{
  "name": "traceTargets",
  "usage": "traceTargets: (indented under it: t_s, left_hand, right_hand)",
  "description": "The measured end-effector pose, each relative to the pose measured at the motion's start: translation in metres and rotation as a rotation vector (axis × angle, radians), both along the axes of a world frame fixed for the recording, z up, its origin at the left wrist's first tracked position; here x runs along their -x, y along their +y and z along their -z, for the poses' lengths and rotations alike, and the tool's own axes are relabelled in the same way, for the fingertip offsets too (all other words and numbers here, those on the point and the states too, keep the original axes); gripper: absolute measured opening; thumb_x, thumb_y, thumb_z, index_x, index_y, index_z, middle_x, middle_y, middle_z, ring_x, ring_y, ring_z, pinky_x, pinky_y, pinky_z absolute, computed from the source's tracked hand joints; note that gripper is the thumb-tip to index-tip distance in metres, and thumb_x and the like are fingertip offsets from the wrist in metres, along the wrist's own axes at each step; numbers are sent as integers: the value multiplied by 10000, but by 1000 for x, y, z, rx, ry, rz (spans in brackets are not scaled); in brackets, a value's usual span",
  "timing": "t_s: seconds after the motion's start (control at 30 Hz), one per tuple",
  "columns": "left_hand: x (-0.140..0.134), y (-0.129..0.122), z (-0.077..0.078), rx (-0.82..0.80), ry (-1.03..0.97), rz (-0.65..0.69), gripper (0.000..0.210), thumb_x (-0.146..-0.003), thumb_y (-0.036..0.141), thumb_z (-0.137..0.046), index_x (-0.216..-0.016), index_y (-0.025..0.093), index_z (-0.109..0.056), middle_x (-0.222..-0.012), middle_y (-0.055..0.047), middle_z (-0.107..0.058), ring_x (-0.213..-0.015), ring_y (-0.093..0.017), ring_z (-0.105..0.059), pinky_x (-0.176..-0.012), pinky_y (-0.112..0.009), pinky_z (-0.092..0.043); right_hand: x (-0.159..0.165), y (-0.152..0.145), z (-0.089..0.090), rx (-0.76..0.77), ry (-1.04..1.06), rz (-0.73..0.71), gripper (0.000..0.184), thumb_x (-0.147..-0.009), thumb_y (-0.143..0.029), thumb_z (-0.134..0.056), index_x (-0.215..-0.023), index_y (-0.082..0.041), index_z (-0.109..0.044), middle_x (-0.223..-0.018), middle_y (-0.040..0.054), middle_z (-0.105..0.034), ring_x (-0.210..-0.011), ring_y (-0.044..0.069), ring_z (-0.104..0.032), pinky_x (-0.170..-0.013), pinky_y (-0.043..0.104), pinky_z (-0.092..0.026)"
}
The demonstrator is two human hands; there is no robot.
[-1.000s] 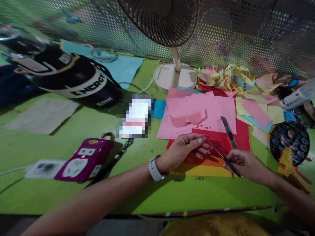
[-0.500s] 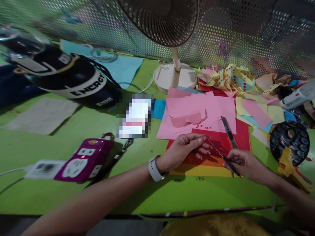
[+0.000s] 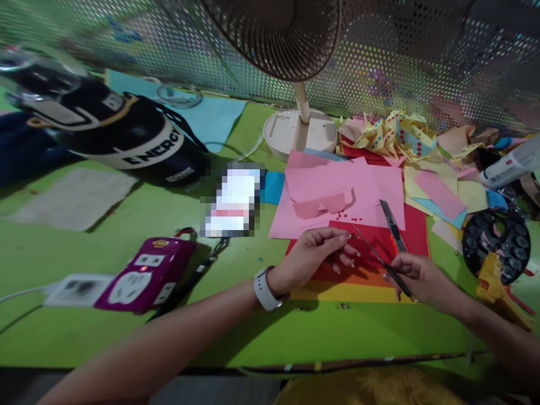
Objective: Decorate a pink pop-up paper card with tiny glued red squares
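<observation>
One thin black-handled tool (image 3: pixel 392 272) was over red paper (image 3: pixel 415 233), held by the right hand (image 3: pixel 415 275), fingers curled. Its tip had moved off the left hand (image 3: pixel 316 253), seemingly freeing it; those fingers pinched, on what I couldn't tell.

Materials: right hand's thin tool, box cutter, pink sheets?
Thin tool: probably dull metal shaft, slender, greyish; dark handle, possibly plastic.
Box cutter: likely metal blade, flat, dull grey; body material unclear.
Pink sheets: matte paper or card; crisp edges, no glare.
</observation>
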State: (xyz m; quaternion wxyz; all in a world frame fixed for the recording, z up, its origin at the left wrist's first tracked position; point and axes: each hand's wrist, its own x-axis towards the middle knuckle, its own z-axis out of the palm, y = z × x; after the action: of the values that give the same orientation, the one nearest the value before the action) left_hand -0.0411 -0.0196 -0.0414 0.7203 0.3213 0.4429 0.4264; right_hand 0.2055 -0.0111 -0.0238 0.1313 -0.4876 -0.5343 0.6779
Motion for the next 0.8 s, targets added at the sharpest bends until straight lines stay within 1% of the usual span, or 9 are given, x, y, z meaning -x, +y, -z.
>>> traceTargets:
  t_s: [0.13, 0.33, 0.5, 0.8]
  left_hand:
    - [0, 0, 0, -10, -38, -19, 233, -809, 369, -733, -866, 149, -686, -770, -53, -767, -570, -103, -675, -474, -170, -521]
    - [-2, 0, -3, 35, -81, -66, 203, -803, 343, -740, -871, 161, -683, -754, -41, -761, -589, -115, -685, -473, -177, -514]
    - [-3, -2, -4, 53, -75, -27, 192, -822, 343, -720, -868, 159, -685, -780, -51, -767, -605, -117, -689, -504, -190, -529]
    - [-3, -2, -3, 51, -101, -13, 202, -805, 339, -741, -863, 153, -690, -763, -45, -768, -572, -98, -676, -505, -174, -527]
  right_hand:
    - [2, 1, -3, -2, 3, 0, 497, -691, -650, -740, -723, -193, -547, -632, -35, -529, -565, 89, -510, -511, 216, -435]
    - [1, -1, -5, 17, -15, -35, 467, -705, -616, -750, -732, -195, -549, -636, -39, -529, -573, 86, -511, -526, 210, -442]
    - [1, -3, -2, -8, -11, -36, 467, -700, -611, -756, -748, -193, -553, -666, -33, -562, -598, 92, -533, -553, 220, -468]
    - [3, -3, -3, 20, -17, -28, 498, -676, -640, -755, -738, -190, -550, -646, -35, -558, -582, 91, -524, -538, 226, -467]
